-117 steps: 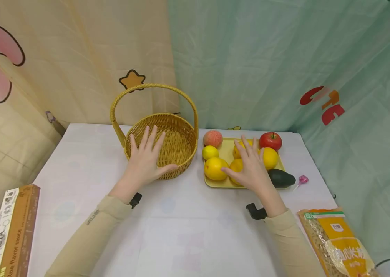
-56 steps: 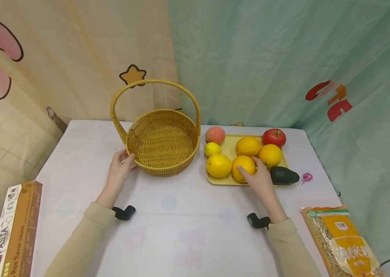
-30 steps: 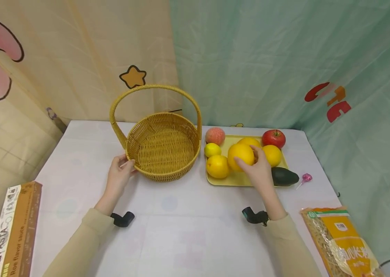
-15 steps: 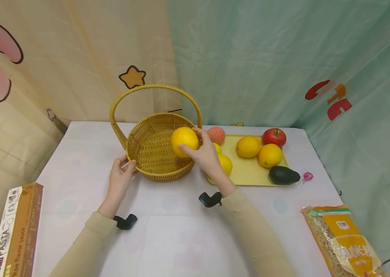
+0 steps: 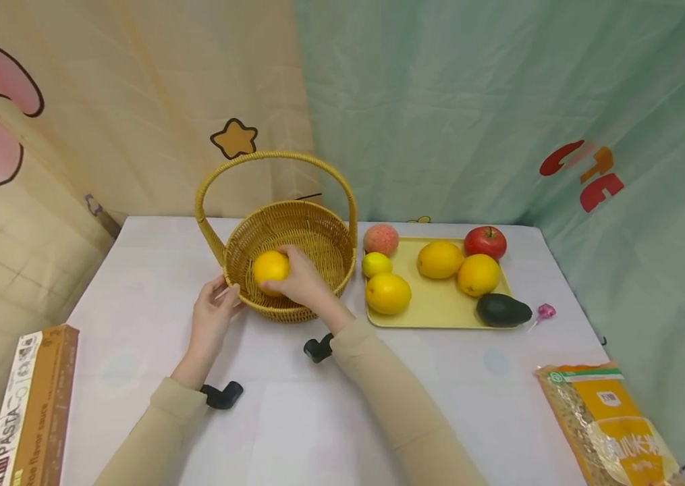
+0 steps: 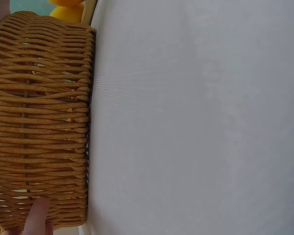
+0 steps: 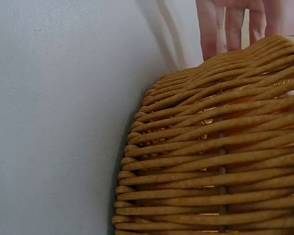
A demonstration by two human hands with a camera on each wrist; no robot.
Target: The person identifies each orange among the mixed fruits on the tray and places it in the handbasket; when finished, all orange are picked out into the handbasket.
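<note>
The woven basket (image 5: 331, 233) with its tall handle stands upright at the back of the table. My left hand (image 5: 210, 316) holds its near-left rim, thumb at the edge and fingers against the outside. One fingertip touches the weave (image 6: 39, 122) in the left wrist view. Inside the basket, my right hand (image 5: 304, 278) grips an orange (image 5: 270, 267) low on the left side; whether the fruit touches the bottom cannot be seen. The right wrist view mostly shows the outer wall (image 7: 220, 161), with left-hand fingers (image 7: 233, 27) beyond it.
Right of the basket, a yellow tray (image 5: 427, 307) bears several yellow-orange fruits, a small lemon (image 5: 376, 264), a peach (image 5: 381, 239), an apple (image 5: 485, 242) and a dark green avocado (image 5: 503, 310). A lollipop (image 5: 545, 312), a grain bag (image 5: 612, 422) and a pasta box (image 5: 38, 405) lie farther out.
My left hand came to the basket rim and stayed there. My right hand took an orange from the tray's front, lifted it and carried it left, down into the basket.
</note>
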